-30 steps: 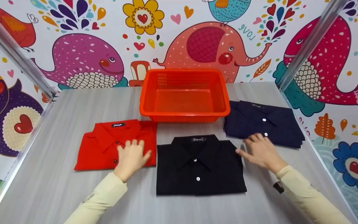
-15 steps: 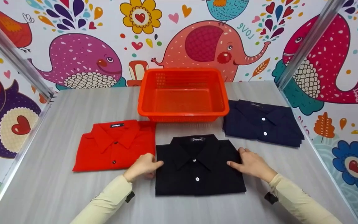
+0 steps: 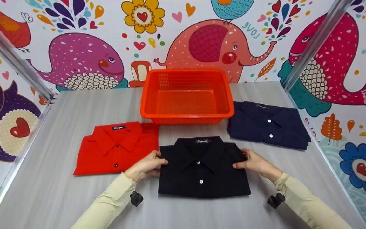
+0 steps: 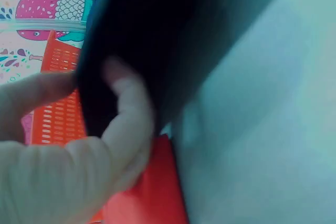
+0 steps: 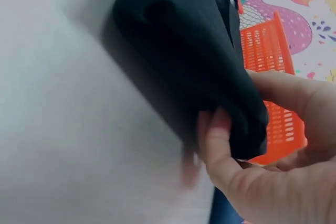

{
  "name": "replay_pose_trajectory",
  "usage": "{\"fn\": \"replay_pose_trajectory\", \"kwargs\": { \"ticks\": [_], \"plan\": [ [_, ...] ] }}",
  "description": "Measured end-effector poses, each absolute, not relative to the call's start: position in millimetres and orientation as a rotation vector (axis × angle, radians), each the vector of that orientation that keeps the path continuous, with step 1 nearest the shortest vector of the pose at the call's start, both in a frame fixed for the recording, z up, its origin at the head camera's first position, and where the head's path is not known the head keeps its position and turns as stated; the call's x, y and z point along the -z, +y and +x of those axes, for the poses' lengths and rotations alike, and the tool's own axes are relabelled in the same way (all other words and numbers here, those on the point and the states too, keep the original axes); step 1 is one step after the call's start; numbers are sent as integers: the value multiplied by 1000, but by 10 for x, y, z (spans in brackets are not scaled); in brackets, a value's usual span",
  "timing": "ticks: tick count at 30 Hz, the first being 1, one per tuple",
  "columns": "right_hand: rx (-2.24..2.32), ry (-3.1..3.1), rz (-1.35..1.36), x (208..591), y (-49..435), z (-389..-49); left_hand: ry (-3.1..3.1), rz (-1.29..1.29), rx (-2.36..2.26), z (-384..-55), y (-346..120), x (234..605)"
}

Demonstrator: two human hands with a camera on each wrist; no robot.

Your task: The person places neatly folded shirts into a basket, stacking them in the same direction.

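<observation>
A folded black shirt (image 3: 183,181) with white buttons lies between both hands in the head view, collar away from me. My left hand (image 3: 146,165) grips its left side edge, thumb on top and fingers underneath. At the opposite edge my right hand (image 3: 257,163) pinches the cloth the same way. In the right wrist view the black shirt (image 5: 184,51) is tilted off the table, with fingertips (image 5: 218,124) tucked beneath it. The left wrist view shows the black shirt's underside (image 4: 157,35) above the tabletop, blurred.
Behind stands an orange plastic basket (image 3: 187,120) with nothing in it. A folded red shirt (image 3: 106,156) lies at the left, close to my left hand. A folded navy shirt (image 3: 256,127) lies right of the basket. Patterned walls (image 3: 167,19) enclose the grey table (image 3: 59,197).
My left hand has moved right from over the red shirt to the black shirt's edge. My right hand has come in from near the navy shirt. Both now grip the black shirt, its front edge slightly raised.
</observation>
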State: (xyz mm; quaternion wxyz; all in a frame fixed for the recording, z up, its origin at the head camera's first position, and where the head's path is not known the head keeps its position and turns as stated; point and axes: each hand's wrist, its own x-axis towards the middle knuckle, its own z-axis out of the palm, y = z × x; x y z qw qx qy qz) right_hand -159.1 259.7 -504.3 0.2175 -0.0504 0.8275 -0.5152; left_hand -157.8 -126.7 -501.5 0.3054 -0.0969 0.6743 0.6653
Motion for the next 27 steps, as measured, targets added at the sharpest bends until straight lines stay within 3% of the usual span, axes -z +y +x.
{"fn": "replay_pose_trajectory", "kwargs": {
  "ticks": [11, 20, 27],
  "plan": [
    [1752, 1808, -105, 5067, 2627, -1648, 1835, -201, -1777, -1631, -1232, 5124],
    [1750, 1906, -306, 4951, 2589, -1686, 1810, -42, -1809, -1637, -1286, 5013],
    [1696, 2129, -307, 4804, 2519, -1686, 1813, 50, -1840, -1646, -1386, 4896]
  ]
}}
